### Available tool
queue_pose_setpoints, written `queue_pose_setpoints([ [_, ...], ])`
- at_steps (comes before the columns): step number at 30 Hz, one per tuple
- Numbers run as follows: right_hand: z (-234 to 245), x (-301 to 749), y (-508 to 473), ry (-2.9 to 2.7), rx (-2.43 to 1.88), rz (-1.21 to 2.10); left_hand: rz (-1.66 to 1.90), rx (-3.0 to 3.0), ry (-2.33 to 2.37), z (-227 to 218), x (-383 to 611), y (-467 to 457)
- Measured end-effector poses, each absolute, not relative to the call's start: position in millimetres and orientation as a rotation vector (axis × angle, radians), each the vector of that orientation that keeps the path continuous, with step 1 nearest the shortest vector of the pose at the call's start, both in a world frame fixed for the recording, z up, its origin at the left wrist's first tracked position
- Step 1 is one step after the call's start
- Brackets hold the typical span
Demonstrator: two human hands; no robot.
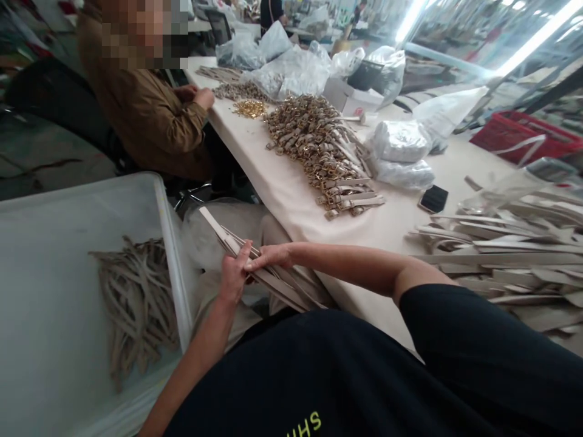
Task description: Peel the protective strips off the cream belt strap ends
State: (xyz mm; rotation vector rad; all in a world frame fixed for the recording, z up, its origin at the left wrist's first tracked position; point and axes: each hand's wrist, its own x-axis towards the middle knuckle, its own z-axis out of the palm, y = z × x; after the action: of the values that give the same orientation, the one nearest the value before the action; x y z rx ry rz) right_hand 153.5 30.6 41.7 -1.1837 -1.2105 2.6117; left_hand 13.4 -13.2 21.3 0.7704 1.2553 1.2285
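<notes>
My left hand is closed around a bundle of long beige straps held over my lap, below the table edge. My right hand reaches across from the right and pinches the top strap of that bundle with its fingers pressed together. The bundle slants from upper left to lower right. To my left stands a large translucent plastic bin with a tangle of the same beige straps lying in it.
A white table carries a long heap of buckled straps, a pile of gold buckles, plastic bags, a black phone and loose beige straps. A person in a brown jacket sits at the far left. A red basket stands at right.
</notes>
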Motion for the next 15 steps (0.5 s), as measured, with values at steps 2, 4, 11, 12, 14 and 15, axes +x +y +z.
queue_pose_setpoints([
  [2,42,151,32,-1.183,-1.152,2.645,1.2,0.744,1.222,23,7,-13],
  [4,47,152,33,-1.158,-1.15,2.596,1.2,0.706,1.122,25,4,-14],
  [11,65,176,42,-1.133,-1.101,2.466,1.184,0.614,1.008,32,6,-13],
  [12,65,178,43,-1.124,-1.094,2.457,1.185,0.616,1.052,31,5,-11],
  [14,63,182,43,-1.097,-1.097,2.442,1.176,0.629,1.157,29,4,-7],
  [15,62,182,42,-1.082,-1.107,2.434,1.164,0.64,1.216,27,2,-5],
])
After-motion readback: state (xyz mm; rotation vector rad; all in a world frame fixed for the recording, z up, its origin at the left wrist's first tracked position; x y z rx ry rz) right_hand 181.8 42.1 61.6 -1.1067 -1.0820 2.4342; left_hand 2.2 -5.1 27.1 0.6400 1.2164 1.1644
